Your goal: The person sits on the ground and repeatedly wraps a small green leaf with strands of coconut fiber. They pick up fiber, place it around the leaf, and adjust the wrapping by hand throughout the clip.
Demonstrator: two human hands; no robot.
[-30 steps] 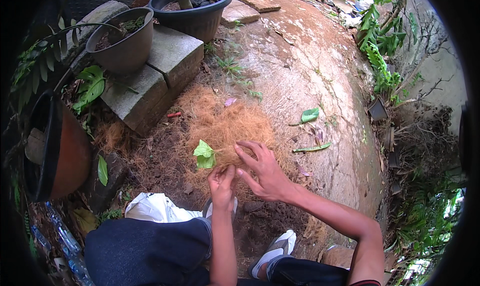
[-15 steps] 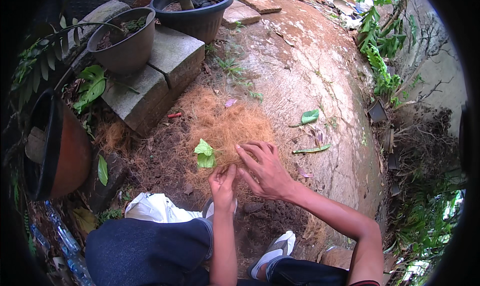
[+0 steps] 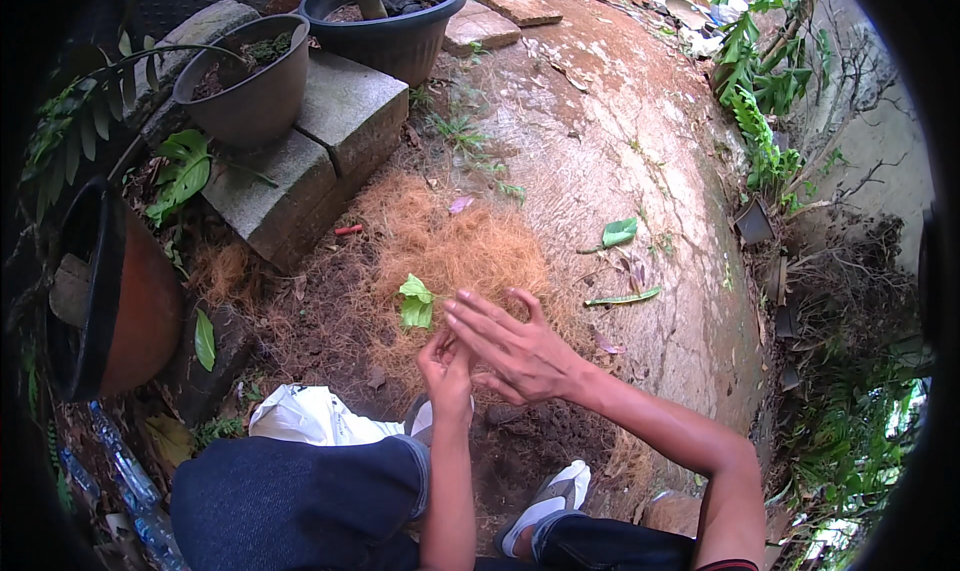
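Note:
Over a bed of loose brown fibre point(image 3: 470, 246), my two hands work close together. My left hand point(image 3: 447, 369) is closed in a pinch, and whatever lies between its fingertips is too small or too hidden to make out. Across it from the right reaches my right hand point(image 3: 520, 356), its fingers stretched out and its thumb side covering part of the left fingertips. Just beyond the fingers is a light green leaf point(image 3: 416, 302), with a thin stalk running toward the right fingers. Whether a hand grips that stalk I cannot tell.
Grey concrete blocks point(image 3: 350, 101) carry a brown pot point(image 3: 250, 101) and stand beside a dark pot point(image 3: 385, 36). A brown pot with a black rim point(image 3: 130, 291) leans at left. A white bag point(image 3: 320, 418) lies by my knee. Cut leaves point(image 3: 619, 232) rest on the pavement.
My right hand has shifted left and flattened over the left fingertips. The light green leaf has moved slightly right and turned a little. My left hand has barely moved.

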